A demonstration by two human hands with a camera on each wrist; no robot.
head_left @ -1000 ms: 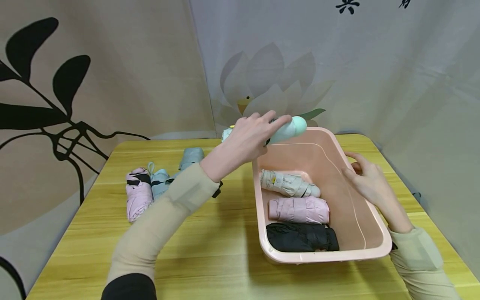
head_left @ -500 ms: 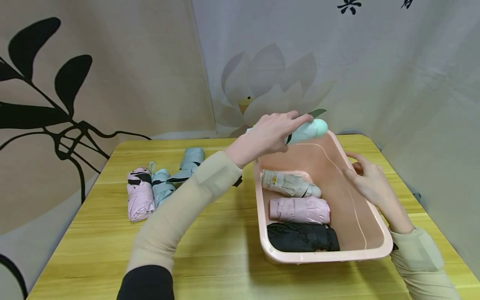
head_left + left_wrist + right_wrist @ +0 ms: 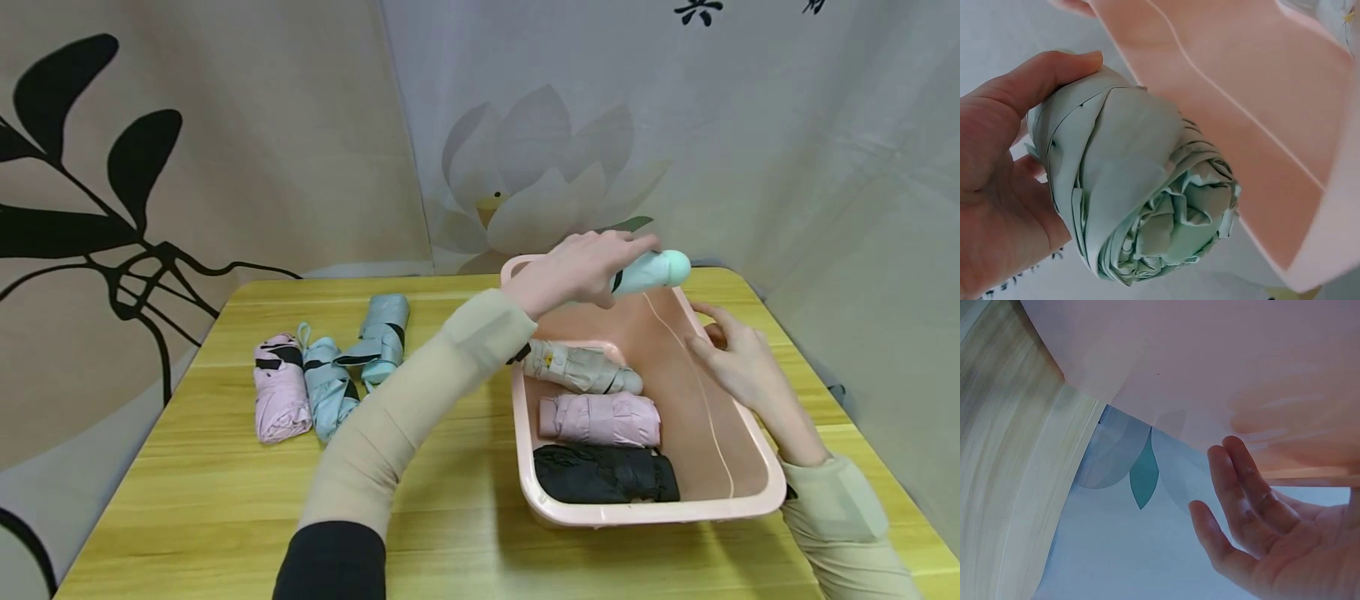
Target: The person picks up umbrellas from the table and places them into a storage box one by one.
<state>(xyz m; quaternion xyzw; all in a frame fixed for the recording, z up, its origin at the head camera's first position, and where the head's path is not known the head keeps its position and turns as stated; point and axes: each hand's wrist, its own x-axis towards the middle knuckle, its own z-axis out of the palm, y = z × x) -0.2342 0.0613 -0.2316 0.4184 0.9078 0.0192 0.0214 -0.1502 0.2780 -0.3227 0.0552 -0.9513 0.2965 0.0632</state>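
Note:
My left hand holds a folded mint-green umbrella over the far end of a pink plastic basin. In the left wrist view, thumb and fingers wrap the rolled umbrella, its gathered fabric end facing the camera. My right hand grips the basin's right rim, thumb over the inside and fingers outside; the right wrist view has those fingers bent beside the outer wall. Inside the basin lie a beige folded umbrella, a pink one and a black one, one behind another.
On the wooden table, to the left, lie a pink folded umbrella, a light-blue one and a grey-blue one with its strap loose. A printed curtain hangs behind the table.
My left hand has carried the mint-green umbrella rightward, from the basin's far left corner to above its far right part. The right hand and the basin have stayed in place.

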